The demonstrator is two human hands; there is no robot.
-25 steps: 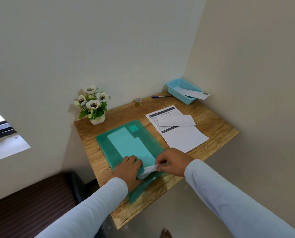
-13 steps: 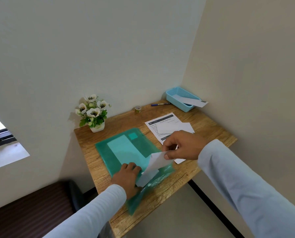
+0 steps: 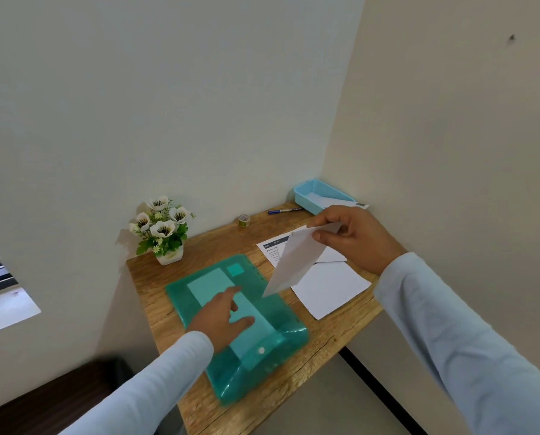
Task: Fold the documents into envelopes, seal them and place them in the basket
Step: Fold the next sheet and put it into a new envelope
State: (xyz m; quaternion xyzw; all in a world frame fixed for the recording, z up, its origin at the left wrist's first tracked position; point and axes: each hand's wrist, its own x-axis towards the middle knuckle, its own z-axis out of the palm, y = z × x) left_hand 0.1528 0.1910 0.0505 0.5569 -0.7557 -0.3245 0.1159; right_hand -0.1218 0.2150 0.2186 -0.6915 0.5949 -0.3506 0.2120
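Hands work above a small wooden desk [image 3: 325, 346] set in a room corner, seen from the wearer's head. The right hand [image 3: 359, 240], at two o'clock from the desk's middle, pinches the top edge of a white envelope [image 3: 295, 262] between thumb and curled fingers. The envelope hangs tilted in the air, its lower corner pointing to seven o'clock over the far edge of a green plastic folder [image 3: 289, 321].

The left hand [image 3: 221, 315] is palm down over the middle of the folder, fingers loosely spread, thumb out, holding nothing. Blur hides whether it touches the folder.

A printed document [image 3: 273, 248] and a blank white sheet [image 3: 331, 287] lie on the desk at three o'clock from the folder, beneath the raised envelope. A pale blue basket [image 3: 307, 202] sits in the corner at one o'clock, with another envelope [image 3: 331, 201] lying in it. Along the back edge are a blue pen [image 3: 284, 211], a small tape roll [image 3: 244, 219] at twelve o'clock, and a pot of white flowers [image 3: 163, 229] at eleven.
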